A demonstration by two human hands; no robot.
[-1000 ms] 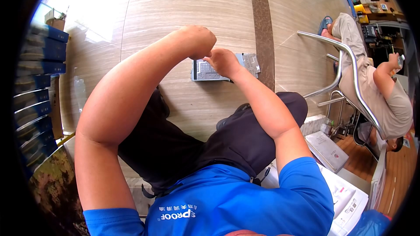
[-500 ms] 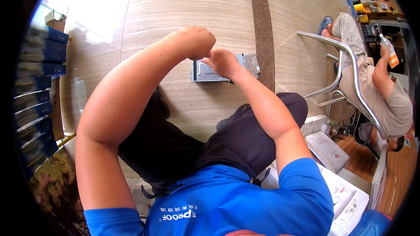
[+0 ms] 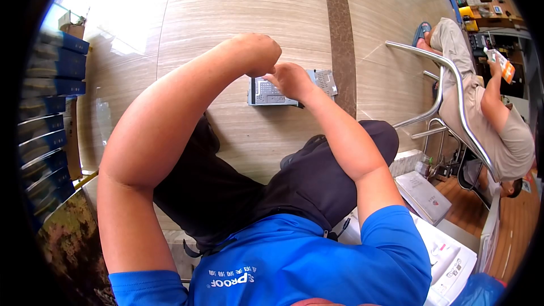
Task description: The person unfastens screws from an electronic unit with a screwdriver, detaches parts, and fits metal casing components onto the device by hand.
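A grey metal box with a perforated top (image 3: 271, 94) lies flat on the floor in front of me. My left hand (image 3: 258, 55) is above its far edge, wrist bent and fingers curled in a closed grip. Beside it, over the box's top, is my right hand (image 3: 292, 81), its fingers bent and pointing toward the left hand. The two hands meet or nearly meet at the fingertips. Whatever they hold is hidden behind the hands. A perforated metal plate (image 3: 325, 83) shows at the box's right end, past my right wrist.
Blue boxes (image 3: 71, 65) are stacked at the left. On the right a metal-framed chair (image 3: 453, 71) stands by a seated person (image 3: 462, 85) holding a white and orange pouch (image 3: 501, 67). A grey box (image 3: 425, 195) lies near my right elbow.
My hands have shifted very slightly over the box, which stays in place. The seated person's pouch has tilted and moved a little up and to the left.
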